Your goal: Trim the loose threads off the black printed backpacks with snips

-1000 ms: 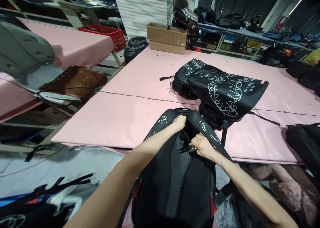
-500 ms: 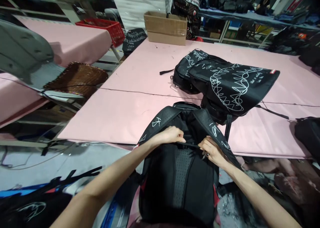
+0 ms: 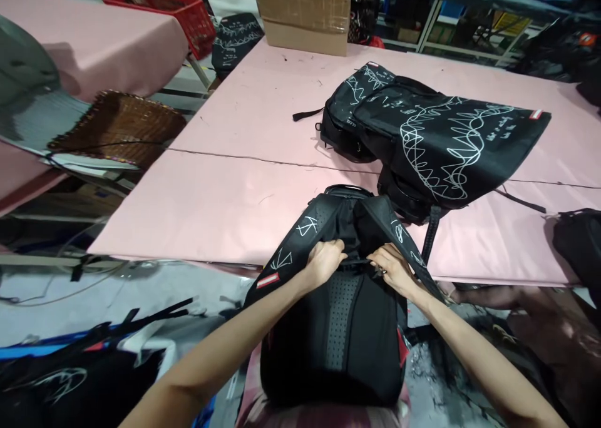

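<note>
A black backpack (image 3: 338,334) with a perforated back panel and white scribble marks on its shoulder straps lies in front of me, its top resting on the pink table (image 3: 235,190). My left hand (image 3: 325,260) and my right hand (image 3: 393,268) are both closed, pinching a thin black strap (image 3: 357,262) stretched between them at the base of the shoulder straps. What my right hand's fingers also hold, if anything, is hidden.
Two more black backpacks (image 3: 436,143) with white scribble print are stacked on the table beyond. A cardboard box (image 3: 303,9) stands at the far edge, a red crate (image 3: 164,5) and a wicker basket (image 3: 117,127) to the left. Another black bag (image 3: 580,243) is at right.
The hands have drawn closer together on the strap, and the view has tilted downward. A second ago the left hand was higher, at the top of the shoulder strap.
</note>
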Demonstrator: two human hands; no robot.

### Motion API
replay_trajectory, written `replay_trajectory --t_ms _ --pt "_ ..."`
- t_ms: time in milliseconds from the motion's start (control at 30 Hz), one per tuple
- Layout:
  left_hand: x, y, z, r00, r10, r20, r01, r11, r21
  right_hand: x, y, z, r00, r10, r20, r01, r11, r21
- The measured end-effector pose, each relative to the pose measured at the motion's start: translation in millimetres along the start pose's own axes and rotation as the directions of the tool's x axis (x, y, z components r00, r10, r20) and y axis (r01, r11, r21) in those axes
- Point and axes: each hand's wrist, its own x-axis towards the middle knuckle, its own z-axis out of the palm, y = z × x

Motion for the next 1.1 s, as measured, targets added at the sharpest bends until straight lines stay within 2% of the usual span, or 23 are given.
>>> replay_trajectory --t_ms 100,233,400,500,600,667,733,900,1100 --pt "30.6 6.2 -11.2 0.996 -0.045 0.075 0.043 0.999 0.029 5.5 0.3 -3.6 1.000 -0.001 -0.009 0.001 1.000 -0.010" --pt "58.7 22.5 -12.3 0.986 -0.009 0.168 0.003 0.999 0.038 4.3 -0.1 -4.4 1.000 -0.019 0.007 0.020 0.999 -0.036" --pt "60.1 31.2 -7.5 0.981 -0.023 0.190 0.013 0.998 0.053 9.3 8.9 0.3 0.997 -0.070 0.011 0.070 0.997 -0.007" --pt "52.0 25.7 -4.2 0.982 -0.062 0.180 0.055 0.997 0.048 20.3 20.4 0.4 0.995 -0.067 -0.074 0.075 0.992 0.097" --pt "45.4 20.7 -2.0 0.981 -0.101 0.163 0.098 0.995 0.027 33.4 31.6 -4.1 0.984 0.096 -0.150 -0.085 0.993 0.082" --pt "42.7 19.3 -2.1 0.981 -0.116 0.155 0.117 0.993 0.007 41.1 35.5 -9.3 0.973 0.201 -0.111 -0.206 0.978 -0.040" --pt "40.9 18.8 -3.5 0.980 -0.126 0.151 0.130 0.991 -0.015 47.5 35.3 -15.4 0.970 0.236 -0.061 -0.242 0.960 -0.138" --pt "39.2 17.8 -6.2 0.981 -0.144 0.131 0.153 0.987 -0.056 60.6 24.4 -27.5 0.988 0.155 -0.010 -0.152 0.949 -0.276" --pt "41.2 15.9 -1.0 0.979 -0.169 0.114 0.180 0.979 -0.096 74.1 21.0 -27.3 0.987 0.016 0.162 0.038 0.944 -0.327"
